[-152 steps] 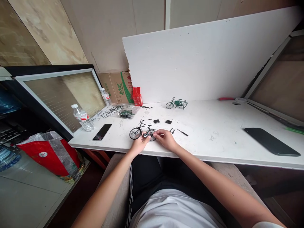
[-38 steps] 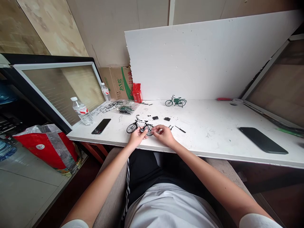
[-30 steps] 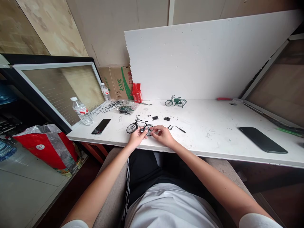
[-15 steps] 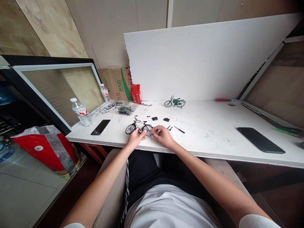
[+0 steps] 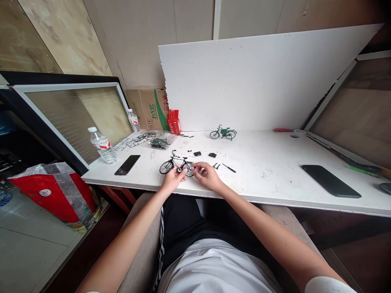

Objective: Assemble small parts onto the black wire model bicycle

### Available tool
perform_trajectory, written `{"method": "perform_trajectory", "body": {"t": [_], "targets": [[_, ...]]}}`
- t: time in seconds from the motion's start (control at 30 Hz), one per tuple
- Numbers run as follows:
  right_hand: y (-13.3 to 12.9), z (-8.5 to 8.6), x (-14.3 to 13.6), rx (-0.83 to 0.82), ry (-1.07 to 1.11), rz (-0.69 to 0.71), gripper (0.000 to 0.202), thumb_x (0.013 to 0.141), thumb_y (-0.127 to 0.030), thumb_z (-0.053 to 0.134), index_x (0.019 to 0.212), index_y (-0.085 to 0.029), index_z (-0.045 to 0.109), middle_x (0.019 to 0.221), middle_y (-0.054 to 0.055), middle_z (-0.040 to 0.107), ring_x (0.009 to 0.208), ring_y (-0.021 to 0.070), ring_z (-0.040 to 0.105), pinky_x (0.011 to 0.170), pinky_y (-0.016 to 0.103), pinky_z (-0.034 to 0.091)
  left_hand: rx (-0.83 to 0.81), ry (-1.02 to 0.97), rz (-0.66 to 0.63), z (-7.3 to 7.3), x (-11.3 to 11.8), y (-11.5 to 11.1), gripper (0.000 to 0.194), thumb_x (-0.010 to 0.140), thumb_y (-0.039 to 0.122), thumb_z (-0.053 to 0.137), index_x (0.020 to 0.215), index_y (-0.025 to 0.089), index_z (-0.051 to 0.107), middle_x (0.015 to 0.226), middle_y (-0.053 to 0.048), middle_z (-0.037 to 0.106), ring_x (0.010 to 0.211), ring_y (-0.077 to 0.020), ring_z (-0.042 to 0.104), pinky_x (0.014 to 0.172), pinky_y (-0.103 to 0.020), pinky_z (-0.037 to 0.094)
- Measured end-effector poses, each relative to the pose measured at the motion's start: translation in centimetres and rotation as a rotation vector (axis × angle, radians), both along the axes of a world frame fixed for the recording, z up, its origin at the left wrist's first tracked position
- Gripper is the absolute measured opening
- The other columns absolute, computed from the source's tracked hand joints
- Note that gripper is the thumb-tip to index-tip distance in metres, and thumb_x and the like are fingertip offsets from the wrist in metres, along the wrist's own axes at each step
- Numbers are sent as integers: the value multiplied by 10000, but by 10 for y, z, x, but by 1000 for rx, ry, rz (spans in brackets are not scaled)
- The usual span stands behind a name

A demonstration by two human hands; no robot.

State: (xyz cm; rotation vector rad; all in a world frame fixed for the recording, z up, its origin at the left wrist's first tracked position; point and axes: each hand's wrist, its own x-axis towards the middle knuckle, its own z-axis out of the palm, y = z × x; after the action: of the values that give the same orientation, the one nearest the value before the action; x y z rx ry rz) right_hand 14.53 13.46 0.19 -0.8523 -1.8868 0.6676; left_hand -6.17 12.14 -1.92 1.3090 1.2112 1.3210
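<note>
A black model bicycle stands upright near the table's front edge, its handlebar to the left. My left hand is closed on its lower frame by the pedals, thumb in front. At the rear wheel, my right hand has thumb and fingers bent together against the wheel's right side; whether a small part is between the fingertips is hidden. Just right of that hand lie small black parts and a thin black tool. Two flat black pieces rest behind the hands.
A finished-looking green model bicycle stands at the back. Leftward are a bag of green parts, black part frames, a water bottle and a phone. Another black phone lies at right. A white board closes the back.
The view has shifted slightly. My left hand keeps its hold on the bicycle, and the right fingers have moved slightly at the rear wheel.
</note>
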Motion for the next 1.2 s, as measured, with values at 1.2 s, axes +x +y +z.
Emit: {"method": "perform_trajectory", "body": {"t": [1.2], "targets": [[-12, 4, -2, 172, -231, -212, 315, 1060, -350, 507, 808, -229, 652, 786, 66, 690, 782, 227, 628, 695, 344, 450, 310, 296, 34, -2, 21, -35, 358, 975, 414, 634, 1274, 225, 688, 1269, -111, 717, 1137, -254, 695, 942, -395, 605]]}}
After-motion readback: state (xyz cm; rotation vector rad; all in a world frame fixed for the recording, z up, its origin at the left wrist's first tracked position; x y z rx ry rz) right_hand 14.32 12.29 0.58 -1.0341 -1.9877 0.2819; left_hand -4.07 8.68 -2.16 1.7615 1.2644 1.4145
